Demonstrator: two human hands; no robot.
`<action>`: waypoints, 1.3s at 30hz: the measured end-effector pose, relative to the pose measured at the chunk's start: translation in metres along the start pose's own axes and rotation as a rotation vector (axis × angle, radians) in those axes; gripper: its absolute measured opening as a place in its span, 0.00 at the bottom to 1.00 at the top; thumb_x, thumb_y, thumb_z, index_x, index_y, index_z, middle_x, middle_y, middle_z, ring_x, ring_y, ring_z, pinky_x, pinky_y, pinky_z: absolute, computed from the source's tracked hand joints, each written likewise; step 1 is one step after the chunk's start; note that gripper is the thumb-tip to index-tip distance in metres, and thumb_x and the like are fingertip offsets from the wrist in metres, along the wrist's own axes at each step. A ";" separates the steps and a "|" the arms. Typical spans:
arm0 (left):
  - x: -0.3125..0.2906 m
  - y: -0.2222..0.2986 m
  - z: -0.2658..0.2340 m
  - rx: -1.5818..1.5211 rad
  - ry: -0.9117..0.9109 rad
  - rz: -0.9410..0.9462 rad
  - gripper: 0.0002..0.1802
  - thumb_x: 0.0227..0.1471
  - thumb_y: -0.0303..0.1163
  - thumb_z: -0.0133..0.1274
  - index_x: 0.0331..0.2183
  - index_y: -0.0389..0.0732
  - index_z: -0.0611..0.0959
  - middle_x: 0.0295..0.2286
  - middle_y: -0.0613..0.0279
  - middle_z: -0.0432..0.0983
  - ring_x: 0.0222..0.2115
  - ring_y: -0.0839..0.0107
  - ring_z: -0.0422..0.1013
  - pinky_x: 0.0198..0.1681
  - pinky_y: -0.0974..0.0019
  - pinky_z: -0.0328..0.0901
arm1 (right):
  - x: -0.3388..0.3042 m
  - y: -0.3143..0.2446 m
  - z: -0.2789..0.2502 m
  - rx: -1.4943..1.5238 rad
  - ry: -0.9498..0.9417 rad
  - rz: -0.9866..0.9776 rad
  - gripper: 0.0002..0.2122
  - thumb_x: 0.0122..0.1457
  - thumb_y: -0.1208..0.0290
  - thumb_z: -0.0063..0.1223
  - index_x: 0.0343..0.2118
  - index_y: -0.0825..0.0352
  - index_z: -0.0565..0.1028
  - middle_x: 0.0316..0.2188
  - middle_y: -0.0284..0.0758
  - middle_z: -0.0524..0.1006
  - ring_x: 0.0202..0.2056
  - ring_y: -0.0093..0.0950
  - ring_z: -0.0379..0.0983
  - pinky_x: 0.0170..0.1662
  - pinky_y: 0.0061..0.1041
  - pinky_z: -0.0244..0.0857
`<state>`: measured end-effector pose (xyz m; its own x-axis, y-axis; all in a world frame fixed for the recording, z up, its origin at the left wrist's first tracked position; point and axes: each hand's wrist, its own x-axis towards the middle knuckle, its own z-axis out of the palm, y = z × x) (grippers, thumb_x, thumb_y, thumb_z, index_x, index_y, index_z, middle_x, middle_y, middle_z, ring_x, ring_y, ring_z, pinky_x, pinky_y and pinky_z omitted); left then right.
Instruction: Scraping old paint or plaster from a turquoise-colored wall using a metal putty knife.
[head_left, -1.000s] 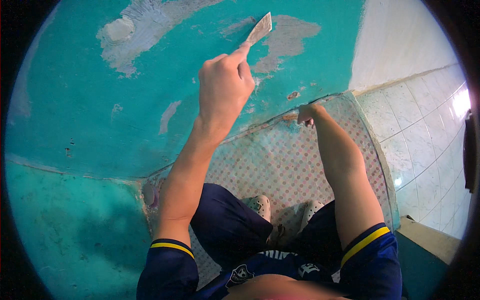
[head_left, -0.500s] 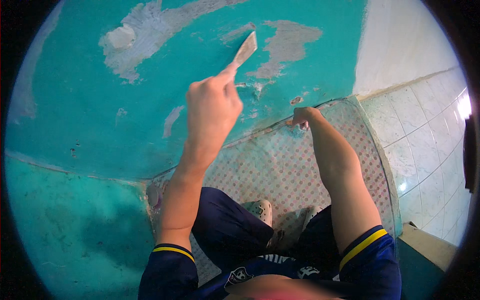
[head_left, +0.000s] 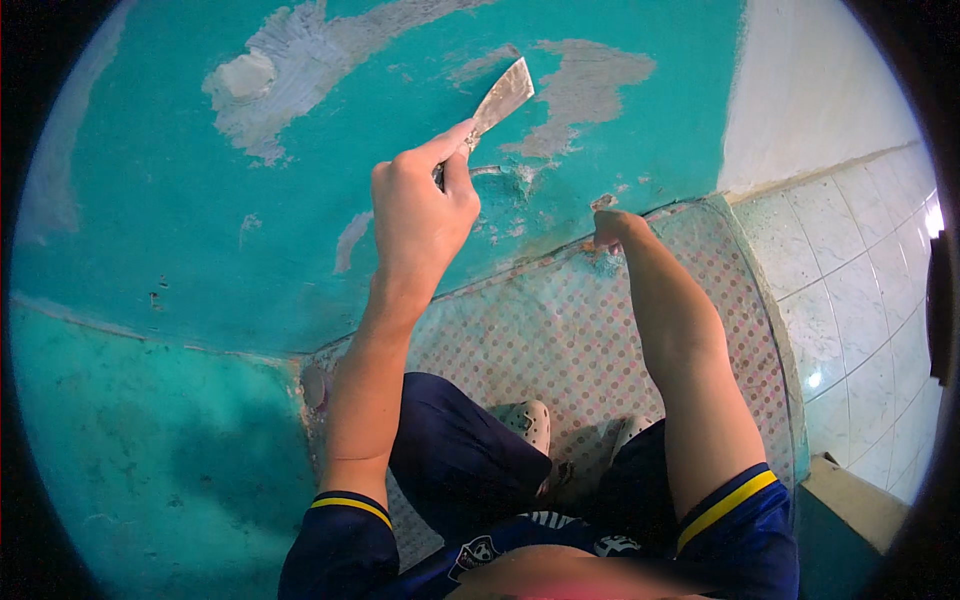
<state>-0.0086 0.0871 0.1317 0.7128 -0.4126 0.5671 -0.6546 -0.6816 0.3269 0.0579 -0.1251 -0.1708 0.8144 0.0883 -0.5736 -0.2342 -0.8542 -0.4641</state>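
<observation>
Navy cloth with yellow bands is covering the person's upper arms as sleeves (head_left: 738, 535), and dark trousers (head_left: 465, 440) are showing between them. Pale, holed shoes (head_left: 535, 422) are standing on a dotted floor covering (head_left: 540, 315), which is reaching to the foot of a teal wall (head_left: 360, 125). At that edge the right hand (head_left: 620, 230) is bending downward with its fingers curled; whether it is holding anything, I cannot tell. Higher up, the left hand (head_left: 425, 205) is gripping a scraper (head_left: 503, 98), its fingers closing round the handle. The scraper is slanting in front of the teal wall: its long axis is running from lower left to upper right, and its widening metal blade is pointing up and rightward, away from the person. The blade's end is sitting just left of a grey patch (head_left: 592, 80); whether it is touching the wall, I cannot tell. Farther left, a larger pale patch (head_left: 305, 70) is spreading, while pale tiles (head_left: 815, 240) are lining the far right.
</observation>
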 end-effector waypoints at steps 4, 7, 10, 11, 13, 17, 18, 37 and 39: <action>-0.003 -0.008 -0.001 -0.068 0.053 0.086 0.13 0.54 0.24 0.52 0.42 0.37 0.84 0.22 0.58 0.79 0.19 0.79 0.73 0.23 0.72 0.66 | 0.026 -0.019 0.009 0.081 0.128 0.056 0.13 0.52 0.64 0.59 0.35 0.68 0.79 0.29 0.36 0.82 0.31 0.29 0.79 0.33 0.38 0.74; -0.003 -0.003 0.002 -0.124 0.157 0.114 0.13 0.54 0.25 0.53 0.42 0.36 0.84 0.23 0.58 0.80 0.17 0.78 0.72 0.20 0.73 0.65 | 0.048 -0.004 0.014 -0.139 0.169 0.072 0.16 0.49 0.69 0.60 0.42 0.64 0.79 0.51 0.40 0.75 0.51 0.41 0.73 0.48 0.44 0.71; 0.001 -0.004 -0.015 -0.113 0.259 0.093 0.12 0.54 0.26 0.54 0.40 0.35 0.85 0.24 0.58 0.81 0.15 0.78 0.72 0.17 0.74 0.64 | 0.013 -0.015 0.003 -0.192 0.023 -0.014 0.18 0.47 0.69 0.64 0.44 0.64 0.79 0.52 0.39 0.74 0.51 0.40 0.73 0.48 0.44 0.71; 0.003 -0.004 -0.019 -0.100 0.303 0.101 0.11 0.53 0.26 0.55 0.39 0.35 0.85 0.24 0.58 0.81 0.14 0.77 0.71 0.16 0.74 0.63 | 0.000 -0.020 0.001 -0.273 0.053 -0.006 0.17 0.50 0.67 0.63 0.43 0.64 0.79 0.49 0.37 0.77 0.48 0.37 0.75 0.47 0.41 0.71; 0.011 -0.003 -0.024 -0.046 0.345 0.168 0.10 0.53 0.26 0.56 0.37 0.34 0.85 0.23 0.58 0.81 0.14 0.77 0.71 0.16 0.74 0.64 | -0.028 -0.026 -0.023 -0.362 0.089 0.024 0.15 0.52 0.66 0.62 0.42 0.65 0.79 0.45 0.35 0.79 0.46 0.33 0.76 0.47 0.38 0.71; 0.024 0.002 -0.035 0.047 0.376 0.250 0.08 0.50 0.27 0.59 0.34 0.34 0.85 0.20 0.59 0.80 0.15 0.77 0.71 0.17 0.72 0.64 | -0.098 -0.111 -0.108 -0.344 -0.148 0.104 0.17 0.50 0.67 0.63 0.43 0.66 0.79 0.46 0.40 0.78 0.45 0.35 0.77 0.49 0.41 0.69; 0.031 0.011 -0.038 0.040 0.387 0.256 0.08 0.50 0.27 0.59 0.34 0.34 0.85 0.20 0.59 0.80 0.15 0.77 0.71 0.17 0.72 0.64 | -0.112 -0.114 -0.123 -0.420 0.166 0.022 0.15 0.51 0.67 0.62 0.42 0.65 0.79 0.45 0.41 0.79 0.45 0.36 0.77 0.49 0.41 0.70; 0.068 0.049 -0.020 -0.101 0.361 0.342 0.06 0.47 0.25 0.57 0.30 0.34 0.85 0.24 0.50 0.80 0.24 0.59 0.78 0.29 0.64 0.70 | -0.196 -0.178 -0.162 -0.145 1.880 -0.381 0.29 0.48 0.72 0.57 0.51 0.87 0.64 0.48 0.58 0.71 0.49 0.44 0.72 0.50 0.33 0.68; 0.067 0.050 -0.019 -0.094 0.287 0.274 0.07 0.48 0.26 0.58 0.31 0.34 0.85 0.26 0.52 0.81 0.26 0.64 0.79 0.32 0.65 0.71 | -0.194 -0.182 -0.166 -0.150 1.860 -0.315 0.27 0.48 0.73 0.56 0.49 0.87 0.66 0.42 0.56 0.73 0.45 0.42 0.73 0.46 0.29 0.70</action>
<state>0.0016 0.0372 0.1998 0.4186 -0.3765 0.8265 -0.8399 -0.5067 0.1946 0.0308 -0.0717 0.1367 0.2962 -0.2732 0.9152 -0.0245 -0.9601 -0.2787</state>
